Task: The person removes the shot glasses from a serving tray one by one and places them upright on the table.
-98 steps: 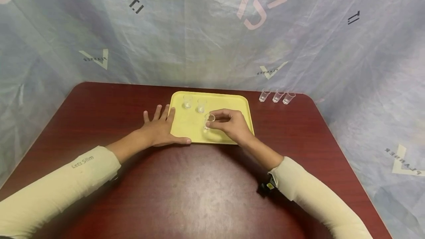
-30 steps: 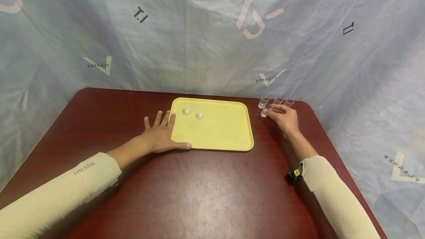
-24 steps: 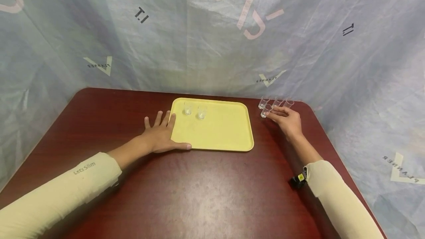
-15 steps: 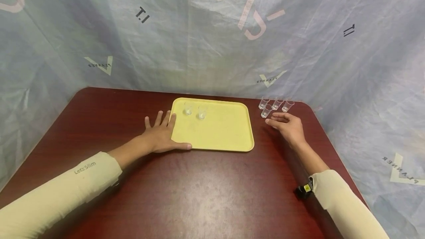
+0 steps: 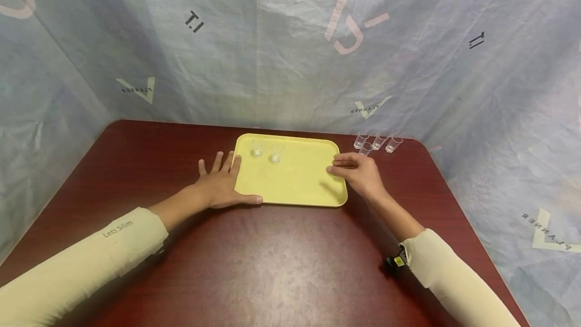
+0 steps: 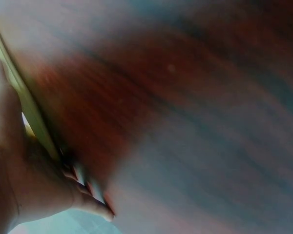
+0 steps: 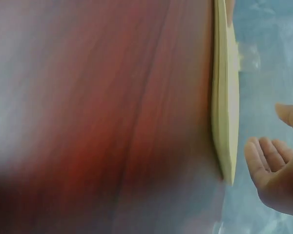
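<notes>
The yellow tray (image 5: 295,185) lies flat on the dark red table (image 5: 272,256), with two small clear glasses (image 5: 276,155) standing on it between ten and eleven o'clock. At its nine o'clock the left hand (image 5: 218,185) spreads its fingers wide, index finger and thumb touching the edge. At three o'clock the right hand (image 5: 360,173) hangs over the edge, holding nothing, thumb and fingers narrowly apart. Beyond, toward two o'clock, four clear glasses (image 5: 379,142) cluster on the table, one partly hidden by that hand. A printed grey sheet (image 5: 277,64) hangs past twelve o'clock.
</notes>
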Demonstrator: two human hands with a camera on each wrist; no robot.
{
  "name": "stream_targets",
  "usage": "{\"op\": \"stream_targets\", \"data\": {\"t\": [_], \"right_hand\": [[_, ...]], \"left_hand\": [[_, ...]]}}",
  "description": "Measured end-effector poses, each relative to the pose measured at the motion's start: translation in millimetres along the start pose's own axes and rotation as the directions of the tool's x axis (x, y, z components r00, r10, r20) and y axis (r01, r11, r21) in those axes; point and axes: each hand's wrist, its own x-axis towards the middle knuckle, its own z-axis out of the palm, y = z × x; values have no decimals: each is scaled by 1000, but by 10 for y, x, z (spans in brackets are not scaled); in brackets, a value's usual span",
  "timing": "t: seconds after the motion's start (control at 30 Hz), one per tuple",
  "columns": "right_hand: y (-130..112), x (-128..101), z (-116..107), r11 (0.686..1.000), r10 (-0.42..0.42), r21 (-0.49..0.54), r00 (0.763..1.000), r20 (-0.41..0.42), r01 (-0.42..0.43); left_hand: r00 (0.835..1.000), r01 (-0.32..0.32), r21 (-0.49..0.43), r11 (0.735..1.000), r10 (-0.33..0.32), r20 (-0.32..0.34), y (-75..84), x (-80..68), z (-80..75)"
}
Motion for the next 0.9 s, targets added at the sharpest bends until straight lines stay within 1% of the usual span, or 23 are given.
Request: {"op": "stream_targets", "data": {"t": [0.2, 0.43, 0.7, 0.9], "right_hand": [[-148, 116, 308, 998, -36, 44, 998, 44, 34], [-281, 243, 591, 993, -38, 115, 997, 72, 30], [-397, 365, 899, 991, -25, 136, 991, 132, 7], [-423, 427, 1068, 990, -23, 140, 990, 137, 3]], "left_hand": [[1000, 6, 2, 1000, -6, 12, 11, -11, -13], [1000, 7, -18, 1000, -6, 17, 18, -25, -35], [1000, 11, -17, 1000, -10, 18, 23, -16, -41], [1000, 11, -13, 1000, -10, 20, 29, -21, -44]]}}
